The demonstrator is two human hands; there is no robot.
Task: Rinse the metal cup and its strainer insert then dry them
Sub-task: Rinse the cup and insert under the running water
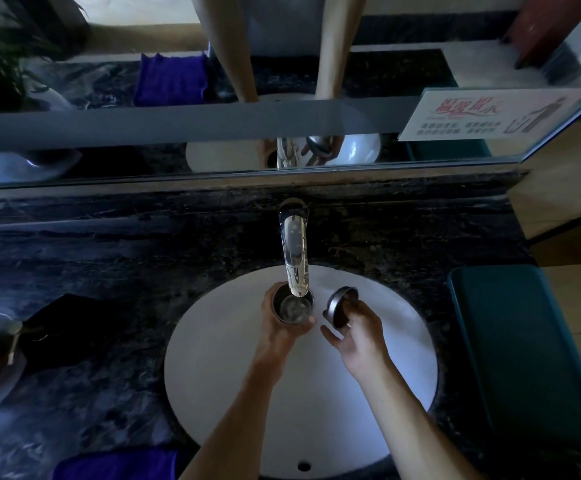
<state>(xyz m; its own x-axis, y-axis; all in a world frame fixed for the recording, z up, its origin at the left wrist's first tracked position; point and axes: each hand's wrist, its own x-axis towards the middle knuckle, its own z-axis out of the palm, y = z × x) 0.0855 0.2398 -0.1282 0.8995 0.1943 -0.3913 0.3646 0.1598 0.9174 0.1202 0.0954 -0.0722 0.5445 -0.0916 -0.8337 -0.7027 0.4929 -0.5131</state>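
A dark marble counter (109, 271) stretches around you, and set into it, beneath both your hands, is a white oval sink (219, 375). A chrome faucet (294, 251) reaches out from the far side, its spout ending just above your left fingers. A purple cloth (119, 464) lies on the counter's near edge, well back from your left hand toward your body. Your left hand (277, 327) has its fingers curled around the metal cup (292, 304), holding it upright with the open mouth facing up, directly under the spout; water seems to sit inside, though no stream is clearly visible. Your right hand (358, 337) is just beside it, pinching the strainer insert (339, 306) at its lower edge between thumb and fingertips, with the remaining fingers loosely spread below. The insert is tilted on its side, its round face turned toward the cup. The cup lies left of your right fingers, near but apart, so the insert likely goes under the spout once the cup moves aside.
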